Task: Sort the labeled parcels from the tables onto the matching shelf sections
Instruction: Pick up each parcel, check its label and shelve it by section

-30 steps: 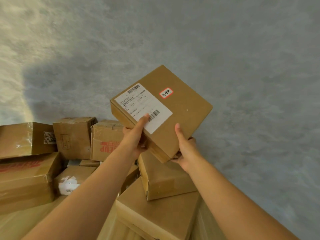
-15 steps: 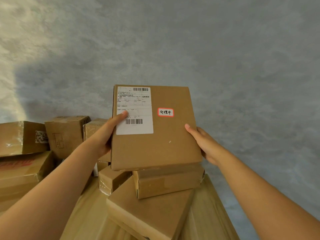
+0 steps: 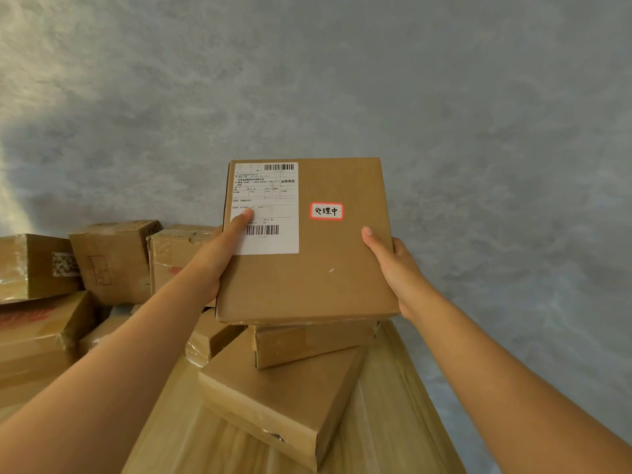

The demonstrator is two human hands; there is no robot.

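A flat brown cardboard parcel (image 3: 318, 275) is held up in front of me, its broad face turned toward me. On that face are a white shipping label (image 3: 270, 200) with two barcodes and a small red-bordered sticker (image 3: 326, 211) with handwritten characters. My left hand (image 3: 219, 258) grips the parcel's left edge, thumb lying on the white label. My right hand (image 3: 393, 265) grips the right edge, thumb on the front face. The fingers of both hands are hidden behind the parcel.
Two more brown parcels (image 3: 307, 343) (image 3: 273, 401) are stacked below the held one on a light wooden table (image 3: 386, 425). Several taped cardboard boxes (image 3: 113, 261) crowd the table's left side. A grey floor (image 3: 478, 131) lies beyond and to the right.
The parcel has been turned from a tilted diamond pose to square and upright facing me. My hands shifted from its lower corner to its left and right edges.
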